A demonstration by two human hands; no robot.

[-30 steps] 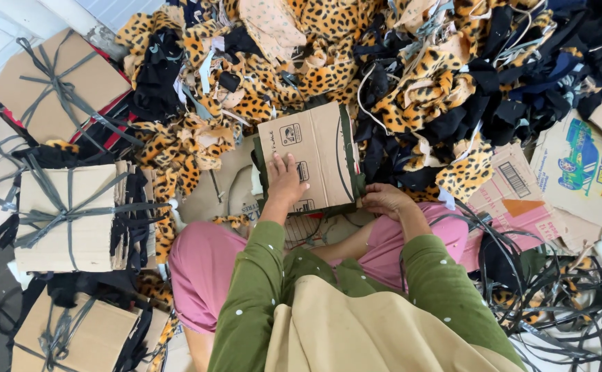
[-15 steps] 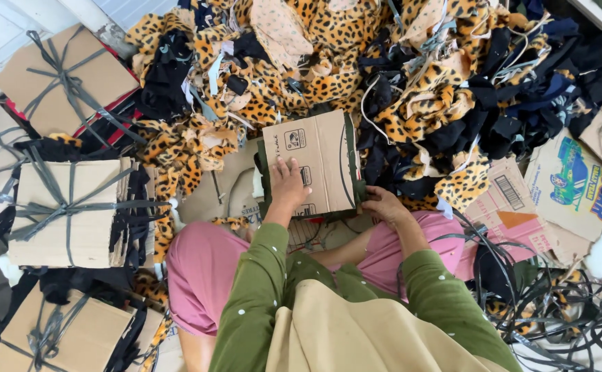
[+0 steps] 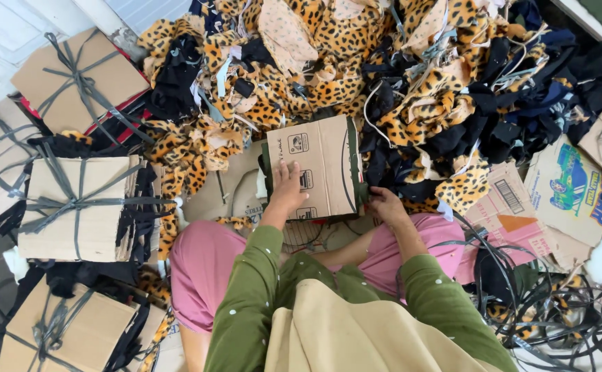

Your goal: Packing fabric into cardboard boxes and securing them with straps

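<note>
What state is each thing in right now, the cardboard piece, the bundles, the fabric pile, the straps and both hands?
Cardboard piece: flat, untied, pressed down.
Left hand: palm flat on it.
Right hand: at its lower right corner; grip unclear.
Cardboard bundles: strapped crosswise.
Leopard-print and dark fabric pile: loose, heaped.
Dark straps: loose, tangled.

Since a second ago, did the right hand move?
Yes. The right hand slid from under the cardboard piece toward its right bottom corner, nearer the black cloth; the left hand stayed on the cardboard.
</note>
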